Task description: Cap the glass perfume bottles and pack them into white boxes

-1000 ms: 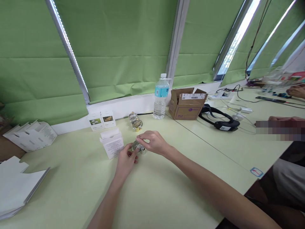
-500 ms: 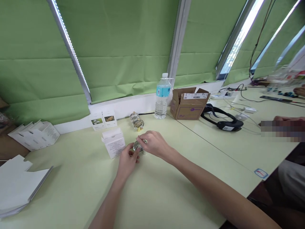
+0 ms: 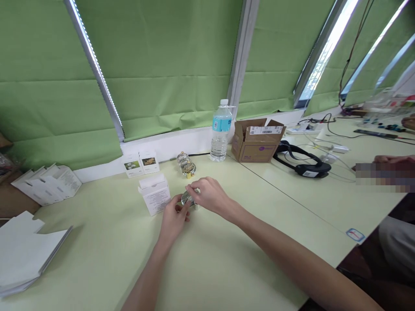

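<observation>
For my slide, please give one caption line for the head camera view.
Both hands, left hand and right hand, hold a small clear glass bottle above a pale green table, beside an open white carton.

Both arms extended forward, forearms bare, converging at centre. Left hand (image 3: 172, 218) sits palm-down, knuckles toward camera, fingers curled inward, thumb and fingertips pinched together at the front. Right hand (image 3: 210, 194) comes in from the right at an angle, wrist slightly bent, fingers (image 3: 194, 188) arched downward and closed in a pinch. The two hands' fingertips meet, nearly touching.
</observation>
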